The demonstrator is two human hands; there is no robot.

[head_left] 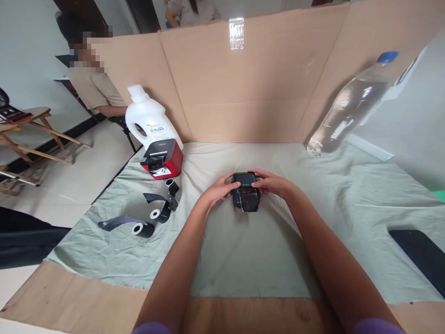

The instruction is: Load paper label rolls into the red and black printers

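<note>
Both my hands close on a small dark handheld printer [245,191] at the middle of the pale green cloth [243,250] that covers the table. My left hand [219,189] curls around its left flank, thumb laid over the top near the screen end. My right hand [273,182] mirrors it on the right flank, fingers pressed together along the casing. The device rests on the cloth between my palms, upright on its base.

It looks to me like hard plastic: rigid, compact, light enough for one hand, smooth enough to slip if pinched only at the corners. The sides, where my fingers sit now, seem the safest hold; the hinged front flap looks the weakest part.

Its long axis runs away from me, toward the cardboard wall [243,83]. The screen end points at the wall, the opened flap end at me.

To the left lie black label rolls [144,228], a red printer [162,158] and a white jug [148,117]. A clear water bottle [347,106] leans at the far right.
</note>
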